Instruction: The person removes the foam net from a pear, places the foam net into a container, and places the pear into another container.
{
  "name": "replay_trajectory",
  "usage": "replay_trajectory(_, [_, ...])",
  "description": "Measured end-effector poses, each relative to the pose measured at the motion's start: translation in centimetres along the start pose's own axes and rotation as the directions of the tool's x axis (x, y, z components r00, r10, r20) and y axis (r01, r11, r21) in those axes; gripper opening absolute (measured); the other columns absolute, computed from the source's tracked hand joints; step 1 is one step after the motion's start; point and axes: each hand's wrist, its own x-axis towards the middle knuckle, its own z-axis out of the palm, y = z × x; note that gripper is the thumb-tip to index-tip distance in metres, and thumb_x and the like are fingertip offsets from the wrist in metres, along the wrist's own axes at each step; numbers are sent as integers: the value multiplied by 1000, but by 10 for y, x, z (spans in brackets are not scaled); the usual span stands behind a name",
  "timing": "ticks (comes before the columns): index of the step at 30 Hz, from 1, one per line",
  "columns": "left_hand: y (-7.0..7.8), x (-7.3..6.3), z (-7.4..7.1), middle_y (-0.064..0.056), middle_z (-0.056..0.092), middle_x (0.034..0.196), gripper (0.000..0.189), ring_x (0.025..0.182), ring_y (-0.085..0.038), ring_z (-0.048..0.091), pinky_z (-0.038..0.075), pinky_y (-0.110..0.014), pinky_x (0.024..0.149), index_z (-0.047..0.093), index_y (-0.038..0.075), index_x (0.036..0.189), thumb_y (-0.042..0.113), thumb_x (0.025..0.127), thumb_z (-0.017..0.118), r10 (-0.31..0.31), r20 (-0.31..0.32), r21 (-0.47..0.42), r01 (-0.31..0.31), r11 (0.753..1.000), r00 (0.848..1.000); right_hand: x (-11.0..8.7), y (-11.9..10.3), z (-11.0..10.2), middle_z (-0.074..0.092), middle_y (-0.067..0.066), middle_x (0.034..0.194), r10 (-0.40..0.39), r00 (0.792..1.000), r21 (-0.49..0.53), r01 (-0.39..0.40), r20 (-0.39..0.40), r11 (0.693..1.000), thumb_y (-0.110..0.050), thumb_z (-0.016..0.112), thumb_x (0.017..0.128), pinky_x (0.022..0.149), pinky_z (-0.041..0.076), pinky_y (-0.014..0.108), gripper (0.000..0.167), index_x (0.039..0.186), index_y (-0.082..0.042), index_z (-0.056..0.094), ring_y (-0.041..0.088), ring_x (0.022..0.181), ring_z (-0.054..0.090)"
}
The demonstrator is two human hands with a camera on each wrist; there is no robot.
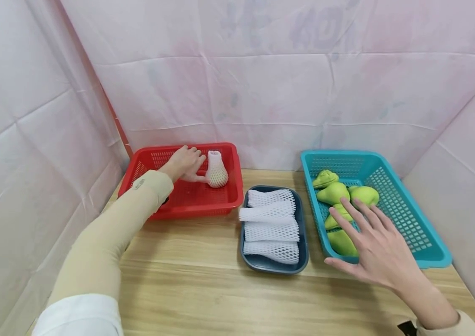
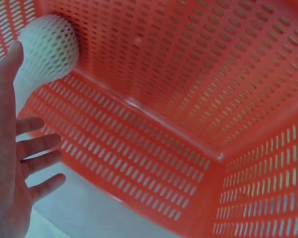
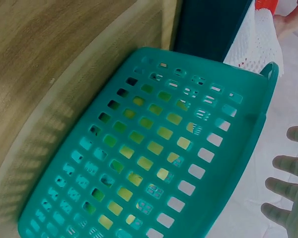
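Note:
In the head view my left hand (image 1: 184, 164) reaches into the red basket (image 1: 195, 200), beside a pear in a white foam net (image 1: 217, 173). Its thumb lies right at the net, while the left wrist view shows the other fingers (image 2: 42, 158) spread and straight. The netted pear (image 2: 49, 47) rests against the basket's side there. My right hand (image 1: 376, 242) hovers with spread fingers over the near side of the teal basket (image 1: 424, 233), holding nothing. Several green pears (image 1: 333, 192) lie in that basket, some partly hidden behind the fingers.
Between the two baskets stands a dark blue-grey tray (image 1: 262, 268) with several white foam nets (image 1: 272, 231) laid in a row. All rest on a wooden table (image 1: 203, 284). Pale cloth (image 1: 262, 98) hangs close behind the baskets and along both sides.

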Motion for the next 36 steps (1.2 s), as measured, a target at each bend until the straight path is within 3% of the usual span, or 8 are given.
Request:
replay_trajectory(8, [8,17,3,-23,59,150,92,138,-40,56,47,-53,117,54,1,148,75,93,55,16,-2,-38,-16,999,1000,-4,-3,0,42,16,168,-1,1000,-1,1,1,1000,-94,30,89,136,-4,33,105,156,-16,51,25,168,14])
replay_trajectory(15, [15,28,4,-18,68,135,88,125,-35,63,53,-49,110,58,4,140,76,90,59,6,-1,-126,-6,992,1000,-4,-2,-2,44,16,167,-2,1000,-3,2,-3,1000,-94,30,89,137,-3,34,105,155,-16,52,36,161,29])
replay_trajectory(22, [22,37,5,-17,68,131,85,124,-35,64,52,-49,113,54,3,139,71,89,65,7,50,-220,5,976,999,-5,-5,0,39,14,170,-2,1000,12,2,6,1000,-94,30,88,137,-4,34,106,156,-15,51,17,168,5])
replay_trajectory(28, [28,40,2,-16,69,128,84,120,-33,64,52,-50,113,52,3,141,67,88,69,10,58,-242,4,970,998,-5,-11,2,44,18,166,-11,1000,17,11,10,1000,-93,32,88,137,-1,36,106,154,-14,53,24,168,10])
replay_trajectory(36, [34,44,1,-14,68,123,77,114,-30,64,54,-47,111,51,7,137,58,86,79,13,60,-354,9,935,998,-5,-14,2,48,20,163,-14,1000,16,13,10,1000,-93,32,89,137,0,36,106,153,-12,54,25,168,12])
